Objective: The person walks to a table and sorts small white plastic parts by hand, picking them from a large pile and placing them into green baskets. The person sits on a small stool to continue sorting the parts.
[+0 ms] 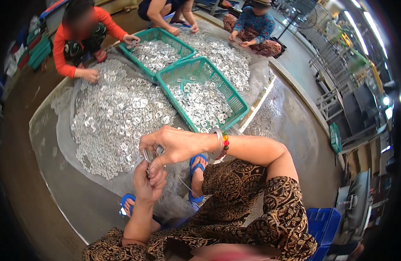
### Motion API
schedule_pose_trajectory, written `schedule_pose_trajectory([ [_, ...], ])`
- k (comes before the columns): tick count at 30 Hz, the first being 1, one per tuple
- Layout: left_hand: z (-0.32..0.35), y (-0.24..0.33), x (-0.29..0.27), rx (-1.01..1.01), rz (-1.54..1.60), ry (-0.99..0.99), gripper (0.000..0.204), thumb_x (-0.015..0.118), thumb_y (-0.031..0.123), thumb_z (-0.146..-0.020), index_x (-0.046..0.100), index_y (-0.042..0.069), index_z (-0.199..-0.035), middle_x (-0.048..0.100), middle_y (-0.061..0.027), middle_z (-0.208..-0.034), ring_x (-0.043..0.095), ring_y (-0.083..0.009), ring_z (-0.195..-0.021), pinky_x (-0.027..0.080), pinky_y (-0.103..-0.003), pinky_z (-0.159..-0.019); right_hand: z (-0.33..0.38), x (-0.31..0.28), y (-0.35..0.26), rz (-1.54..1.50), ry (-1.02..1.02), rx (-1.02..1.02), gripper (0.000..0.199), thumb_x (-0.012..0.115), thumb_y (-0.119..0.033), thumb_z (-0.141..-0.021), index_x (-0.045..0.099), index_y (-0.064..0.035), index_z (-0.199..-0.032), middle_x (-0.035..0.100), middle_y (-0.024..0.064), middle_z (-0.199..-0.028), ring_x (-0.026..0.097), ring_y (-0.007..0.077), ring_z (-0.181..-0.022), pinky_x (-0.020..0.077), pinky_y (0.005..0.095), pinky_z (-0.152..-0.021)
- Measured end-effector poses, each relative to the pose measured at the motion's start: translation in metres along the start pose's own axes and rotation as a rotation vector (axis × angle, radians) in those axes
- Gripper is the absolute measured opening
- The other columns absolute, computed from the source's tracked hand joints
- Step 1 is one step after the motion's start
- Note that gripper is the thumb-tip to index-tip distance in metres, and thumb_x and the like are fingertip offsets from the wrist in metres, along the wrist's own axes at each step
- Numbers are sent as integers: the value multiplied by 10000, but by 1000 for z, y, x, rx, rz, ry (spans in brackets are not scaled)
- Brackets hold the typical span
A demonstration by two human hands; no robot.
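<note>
My right hand (176, 145) comes across from the right, its fingers curled in a pinch round a shiny metal buckle (148, 154). Just below it my left hand (149, 182) is closed, thumb up, its fingertips meeting the same spot. Whether the left fingers hold a separate piece is hidden. Beyond my hands spreads a large heap of small silver slotted buckles (117, 117) on a translucent sheet (65, 130). A green plastic basket (240, 111), partly filled with the same buckles, stands past my right wrist.
A second green basket (141, 69) of buckles touches the first. Across the heap, a person in orange (109, 24) reaches into the pieces; two more people (257, 24) crouch at the back. A blue plastic crate (323, 226) sits at my right. My feet in blue sandals (194, 167) border the heap.
</note>
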State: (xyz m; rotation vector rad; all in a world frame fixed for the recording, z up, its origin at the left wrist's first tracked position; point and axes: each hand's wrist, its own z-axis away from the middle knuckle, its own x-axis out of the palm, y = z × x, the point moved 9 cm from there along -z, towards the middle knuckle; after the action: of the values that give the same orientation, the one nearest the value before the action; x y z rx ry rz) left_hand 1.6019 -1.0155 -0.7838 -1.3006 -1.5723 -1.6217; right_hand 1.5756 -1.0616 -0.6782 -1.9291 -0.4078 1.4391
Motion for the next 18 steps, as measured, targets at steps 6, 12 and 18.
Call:
schedule_pose_trajectory([
  [6, -44, -33, -11, -26, -137, 162, 305, 392, 335, -968, 413, 121, -751, 347, 31, -547, 267, -38, -436, 187, -192, -378, 28, -23, 42, -24, 8, 16, 410, 727, -304, -727, 586, 23, -930, 613, 137, -786, 614, 255, -766, 469, 370, -668],
  [12, -156, -64, -24, -44, -452, 270, 469, 353, 482, -970, 491, 52, -1099, 361, 35, -696, 295, -38, -535, 224, -184, -439, 84, -119, 147, 93, 359, 173, 380, 709, -315, -772, 618, -52, -1032, 649, 81, -915, 603, 172, -815, 474, 325, -709],
  [18, -277, -105, -14, -17, -471, 269, 660, 415, 562, -916, 389, 56, -1340, 376, -15, -833, 348, -82, -663, 345, -231, -605, 176, -223, 253, -250, 1076, 482, 458, 760, -310, -728, 608, 31, -992, 654, 96, -798, 611, 164, -722, 478, 303, -658],
])
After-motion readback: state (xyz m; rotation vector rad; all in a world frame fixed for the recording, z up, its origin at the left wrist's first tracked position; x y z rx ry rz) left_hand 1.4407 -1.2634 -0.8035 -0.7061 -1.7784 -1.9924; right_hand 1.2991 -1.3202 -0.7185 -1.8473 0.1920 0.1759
